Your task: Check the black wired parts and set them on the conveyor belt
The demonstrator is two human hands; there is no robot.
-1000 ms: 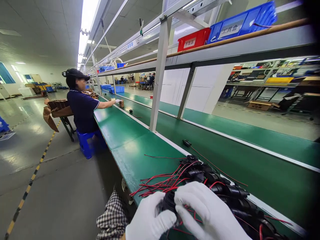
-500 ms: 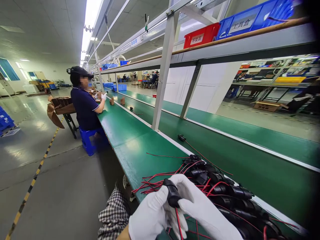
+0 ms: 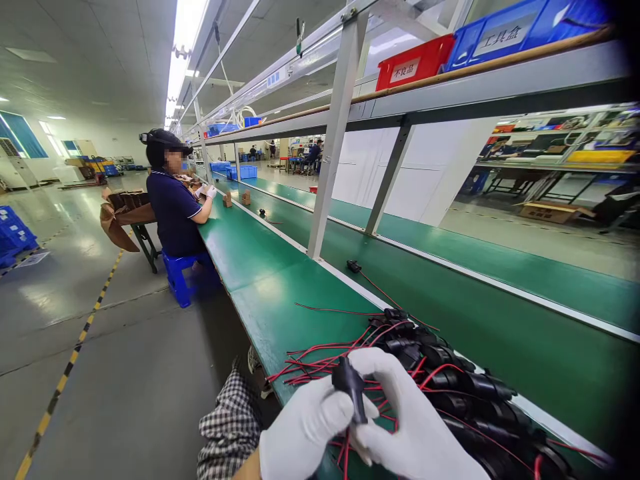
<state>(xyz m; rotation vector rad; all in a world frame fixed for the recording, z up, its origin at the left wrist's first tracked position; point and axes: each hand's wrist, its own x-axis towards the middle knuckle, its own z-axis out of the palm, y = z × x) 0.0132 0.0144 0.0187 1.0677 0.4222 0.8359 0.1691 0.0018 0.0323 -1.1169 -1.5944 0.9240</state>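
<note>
Both my hands wear white gloves and are close together over the near end of the green bench. My left hand (image 3: pixel 307 427) grips a black plastic socket (image 3: pixel 350 385), thumb across its side. Red wire hangs beneath it. My right hand (image 3: pixel 405 417) curves round the same socket from the right, index finger at its top and thumb near its lower end. Some of its fingers are hidden behind the piece. Just beyond and to the right lies a heap of similar black sockets (image 3: pixel 453 380), their red and black wires (image 3: pixel 320 353) spread to the left over the bench.
A green conveyor belt (image 3: pixel 425 280) runs alongside the bench (image 3: pixel 260 260), carrying a single socket (image 3: pixel 354 266). A white post (image 3: pixel 333 147) rises between them. Overhead, a shelf holds red (image 3: pixel 413 63) and blue bins (image 3: pixel 515 37). Further along sits a co-worker (image 3: pixel 173 207) on a blue stool (image 3: pixel 180 277).
The socket in my hands has been turned, so its narrower end now points down and its wide end up. Along the belt, the single socket has moved slightly away from me.
</note>
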